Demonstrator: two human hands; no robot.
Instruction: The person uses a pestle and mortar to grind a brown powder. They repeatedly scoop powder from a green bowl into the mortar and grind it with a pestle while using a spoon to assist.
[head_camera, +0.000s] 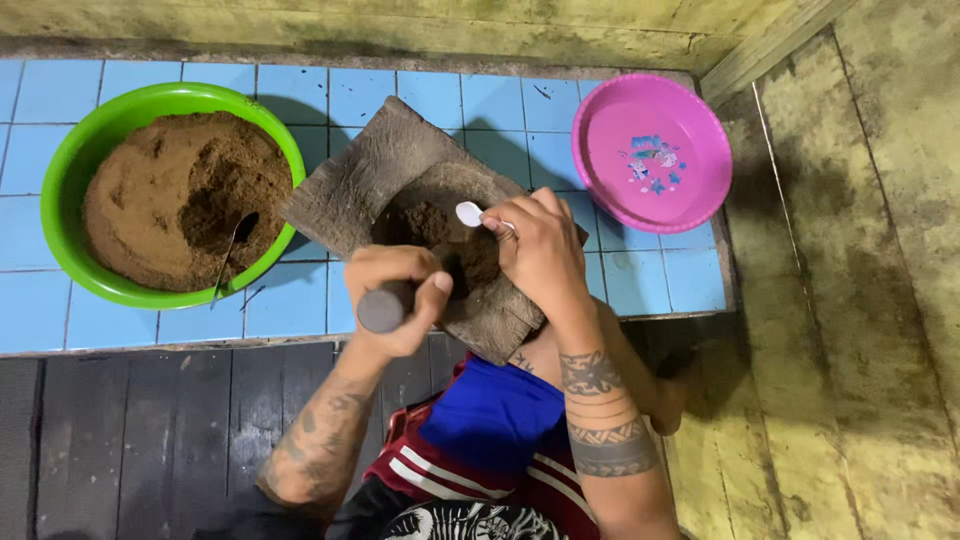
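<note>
— Looking down from the head camera, what do both hands have hold of?

— The left hand (398, 290) is wrapped tight around a dark, round-ended pestle (385, 308), fingers curled shut on it, thumb pressed across the top. The right hand (540, 250) pinches a small white spoon (470, 214) between fingertips and thumb, with its bowl pointing away from the person.

— And where does that put them?

— Both sit over a rough grey stone mortar (365, 180), a flat slab with a hollow in the middle. Dark brown paste (440, 232) lies in the hollow. The spoon's bowl is right at the paste's upper edge; whether it touches I cannot tell. The pestle is at the near rim, its blunt end facing the camera.

— What surrounds the slab?

— It rests on a ledge of blue tiles (300, 300). To the left stands a green bowl (75, 150) heaped with brown powder (150, 200), a metal spoon (232, 250) stuck into it, handle leaning on the rim. To the right, apart from the slab, sits a pink plate (690, 130) with a small printed pattern at its centre.

— Anything closer to the person?

— Dark wooden planks (130, 420) below the ledge, a yellowish stained wall (860, 300) on the right, and both forearms bearing tattoos.
</note>
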